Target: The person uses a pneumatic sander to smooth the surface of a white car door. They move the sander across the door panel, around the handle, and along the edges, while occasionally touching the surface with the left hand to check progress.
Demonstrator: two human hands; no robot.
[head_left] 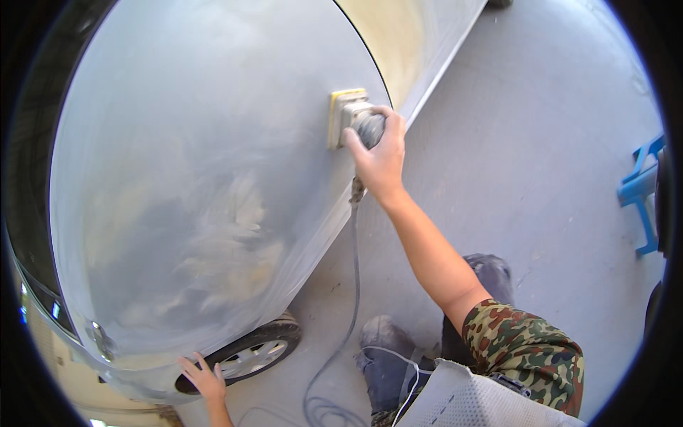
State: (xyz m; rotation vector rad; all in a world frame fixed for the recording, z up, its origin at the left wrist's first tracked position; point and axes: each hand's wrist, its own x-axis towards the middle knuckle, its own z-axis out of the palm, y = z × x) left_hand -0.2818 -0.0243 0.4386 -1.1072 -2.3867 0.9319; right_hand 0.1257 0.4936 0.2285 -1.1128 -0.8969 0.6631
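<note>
My right hand (382, 158) is wrapped round the dark, rounded top of an electric sander (353, 115). The sander has a pale rectangular base with a yellow edge, held flat against a grey car door (178, 121) near its far edge. A grey power cord (355, 263) runs down from the tool to the floor. At the lower left, my left hand (205, 379) has its fingers spread on the car body above the wheel (256, 358) and holds nothing. Cloudy, yellowish sanded patches (238, 242) show on the door.
Loops of cord (324, 409) lie on the grey floor (541, 164) by my dusty boots (388, 338). A blue plastic stool (640, 186) stands at the far right. Beyond the door seam is a cream-coloured panel (402, 43).
</note>
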